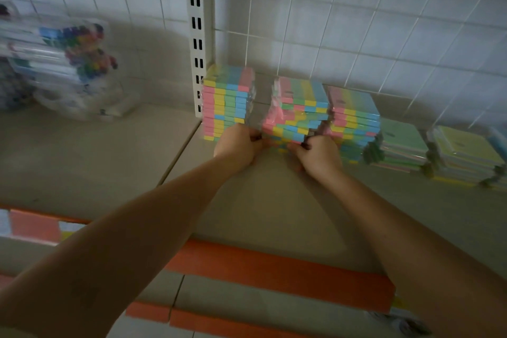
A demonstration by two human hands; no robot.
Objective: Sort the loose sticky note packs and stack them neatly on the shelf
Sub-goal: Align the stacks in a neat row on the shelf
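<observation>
middle stack [297, 115]: on the shelf [274, 200] near the back wall, between two neighbour stacks; packs skewed, it leans.
grip: we hold its base, left hand [237, 147] and right hand [319, 155] both curled and pinching the lower packs.
risk: we judge a sideways squeeze or lift fans the slick wrapped packs; top ones slide off.
risk 2: right stack [354, 121] touches ours, a nudge drags it.
left stack [226, 103]: small gap, against the upright post [198, 35].
room: open shelf in front; orange edge strip [288, 271] marks the drop.

The beige shelf [260, 200] carries sticky note stacks [297, 110] just beyond both hands. Bagged markers [79, 63] lie far left.
</observation>
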